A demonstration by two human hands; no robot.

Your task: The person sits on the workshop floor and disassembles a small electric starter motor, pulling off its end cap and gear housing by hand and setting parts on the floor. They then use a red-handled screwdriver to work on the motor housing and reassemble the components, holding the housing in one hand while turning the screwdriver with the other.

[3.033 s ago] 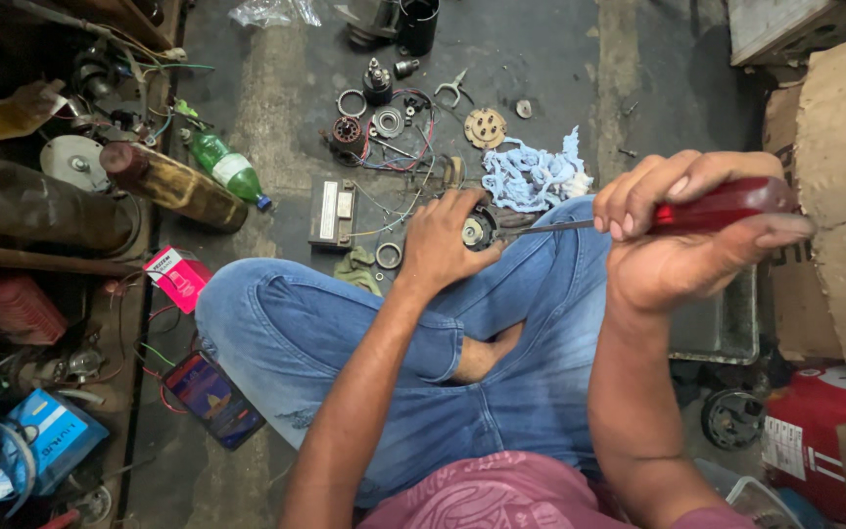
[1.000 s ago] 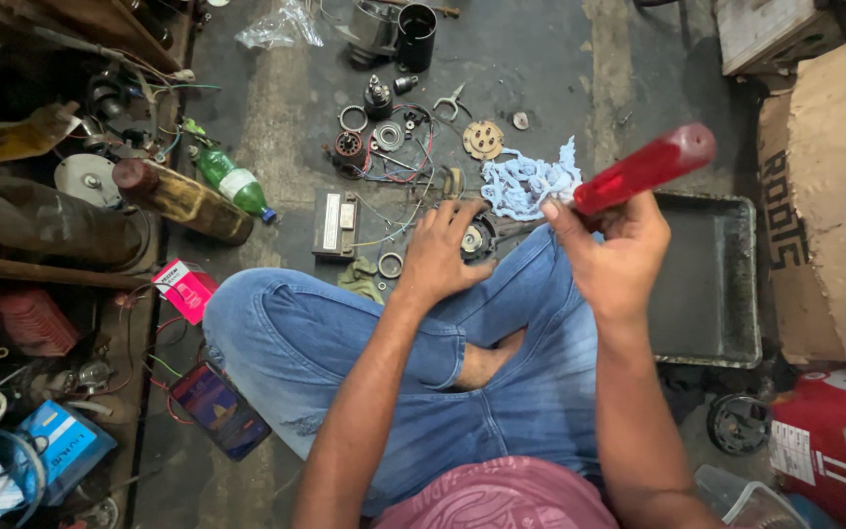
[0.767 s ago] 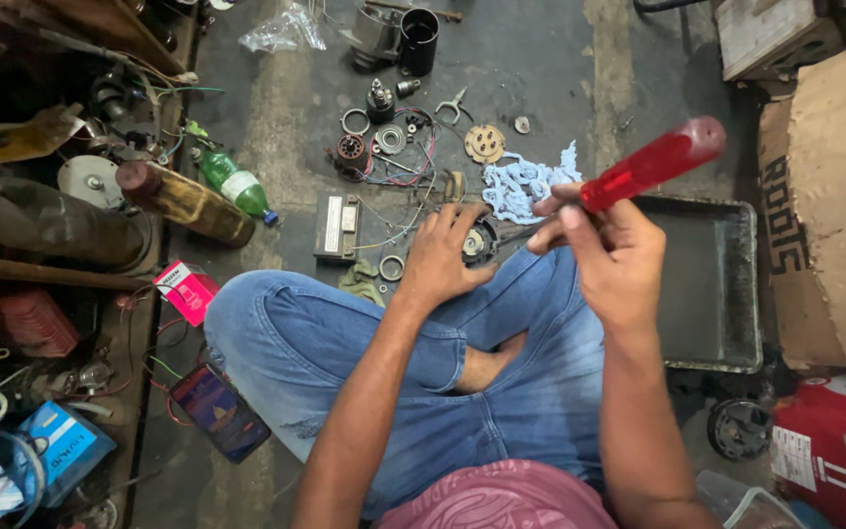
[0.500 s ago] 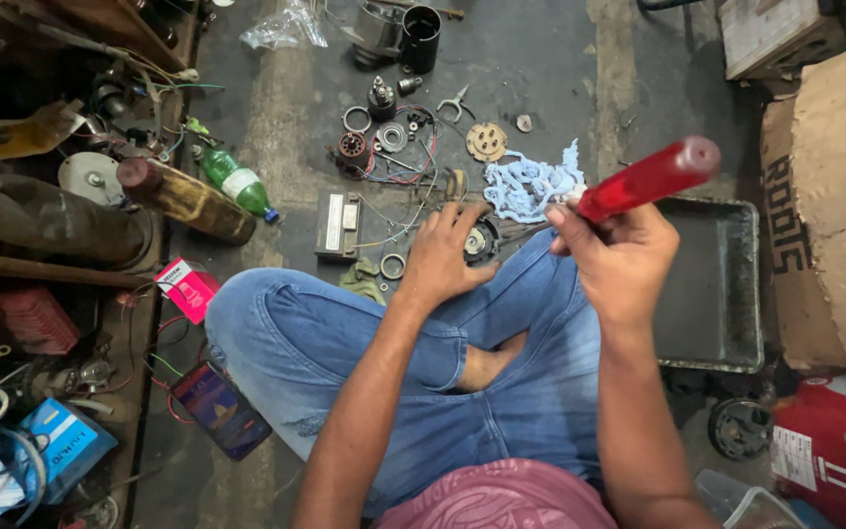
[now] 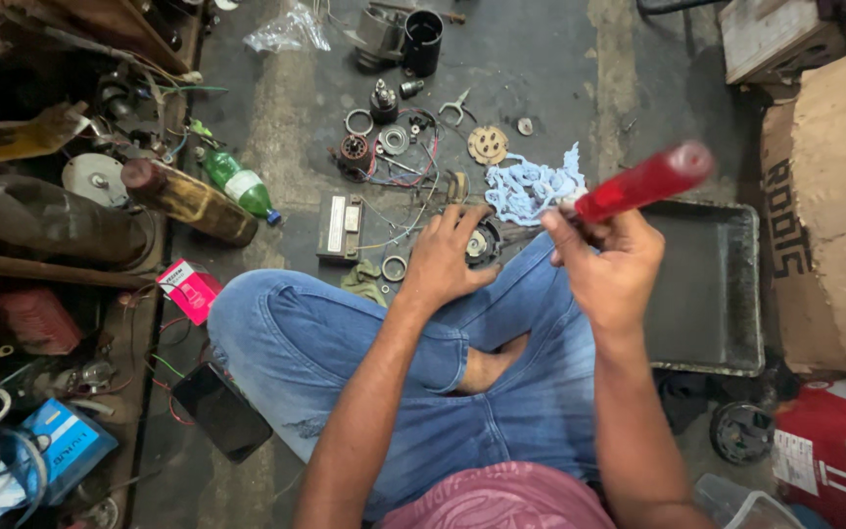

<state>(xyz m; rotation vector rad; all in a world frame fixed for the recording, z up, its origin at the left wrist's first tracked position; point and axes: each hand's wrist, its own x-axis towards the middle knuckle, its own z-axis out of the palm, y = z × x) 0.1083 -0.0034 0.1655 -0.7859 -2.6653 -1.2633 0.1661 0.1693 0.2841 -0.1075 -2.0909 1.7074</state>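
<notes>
Near the middle of the frame, the left hand [image 5: 446, 257] wraps around a round black motor part [image 5: 483, 242] resting on the person's knee. Just right of it, the right hand [image 5: 607, 266] grips a red-handled screwdriver [image 5: 644, 182], handle tilted toward the upper right. A pale blue rag [image 5: 533, 186] lies above; a dark metal tray [image 5: 712, 284] sits at right.

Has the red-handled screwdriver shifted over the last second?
No, barely: the red-handled screwdriver in the right hand stays above the metal tray's left edge.
</notes>
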